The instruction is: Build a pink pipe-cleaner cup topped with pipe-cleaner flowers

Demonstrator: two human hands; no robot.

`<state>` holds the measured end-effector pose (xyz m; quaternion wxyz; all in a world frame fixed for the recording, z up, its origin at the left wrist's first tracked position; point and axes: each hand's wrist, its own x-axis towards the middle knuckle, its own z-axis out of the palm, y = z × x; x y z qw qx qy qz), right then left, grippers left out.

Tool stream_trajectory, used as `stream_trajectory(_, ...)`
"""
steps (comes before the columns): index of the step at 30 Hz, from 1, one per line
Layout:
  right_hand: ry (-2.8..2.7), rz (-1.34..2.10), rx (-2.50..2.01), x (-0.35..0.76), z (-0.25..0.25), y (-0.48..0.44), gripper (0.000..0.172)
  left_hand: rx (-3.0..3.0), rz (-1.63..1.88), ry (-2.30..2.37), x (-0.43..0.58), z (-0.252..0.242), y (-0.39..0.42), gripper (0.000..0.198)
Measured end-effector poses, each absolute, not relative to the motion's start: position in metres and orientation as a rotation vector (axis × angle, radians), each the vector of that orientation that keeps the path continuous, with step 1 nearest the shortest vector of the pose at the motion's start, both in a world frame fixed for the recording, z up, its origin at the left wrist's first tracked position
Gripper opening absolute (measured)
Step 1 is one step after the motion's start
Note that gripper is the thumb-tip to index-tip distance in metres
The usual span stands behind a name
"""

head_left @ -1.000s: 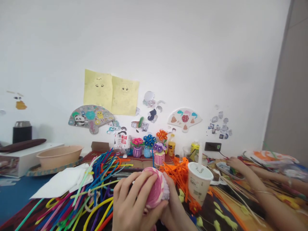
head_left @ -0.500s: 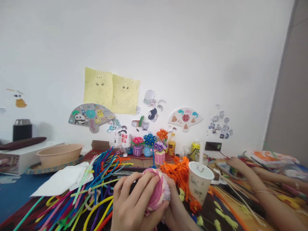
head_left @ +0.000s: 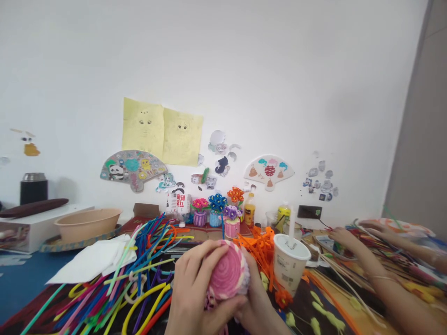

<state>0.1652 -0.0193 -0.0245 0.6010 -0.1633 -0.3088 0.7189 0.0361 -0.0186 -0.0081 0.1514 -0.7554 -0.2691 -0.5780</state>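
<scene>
Low in the middle of the head view I hold a small pink flower pot [head_left: 228, 271] coiled from pipe cleaners. Its round spiral base, edged with a pink-and-cream twist, faces me. My left hand [head_left: 195, 288] grips it from the left, thumb underneath and fingers over the top. On its right side my right hand [head_left: 260, 298] is closed around it, most of those fingers hidden behind the pot. Orange pipe cleaners [head_left: 260, 249] lie just beyond my right hand, with a lidded paper cup [head_left: 289, 265] and straw beside them. Left of my hands spreads a pile of coloured pipe cleaners [head_left: 115, 284].
Small pots of pipe-cleaner flowers [head_left: 217, 204] stand against the wall. White tissues [head_left: 91, 258] and a beige basin [head_left: 87, 223] are at left. Yellow-green pipe-cleaner pieces [head_left: 328, 314] lie right of the cup. Another person's arms [head_left: 380, 274] reach in from the right.
The pot has turned so its spiral base faces me more fully. My left hand has shifted slightly right, its fingers moving around the pot. The other person's farther arm has moved.
</scene>
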Motion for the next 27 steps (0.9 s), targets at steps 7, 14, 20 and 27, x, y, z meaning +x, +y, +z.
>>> stream_trajectory(7,-0.692,1.658,-0.239,0.165,-0.019,-0.017,0.056,-2.199,-1.894,-0.936,0.043,-0.013,-0.019,0.057)
stream_trajectory(14,-0.710,1.665,-0.200,0.164,-0.018,-0.018,0.044,-2.105,-1.842,-0.957,0.043,-0.014,-0.019,0.065)
stream_trajectory(20,-0.709,1.659,-0.161,0.163,-0.021,-0.015,0.048,-1.942,-1.614,-0.814,0.032,-0.008,-0.020,0.057)
stream_trajectory(27,-0.697,1.683,-0.119,0.163,-0.023,-0.018,0.047,-1.825,-1.541,-0.743,0.029,-0.009,-0.020,0.044)
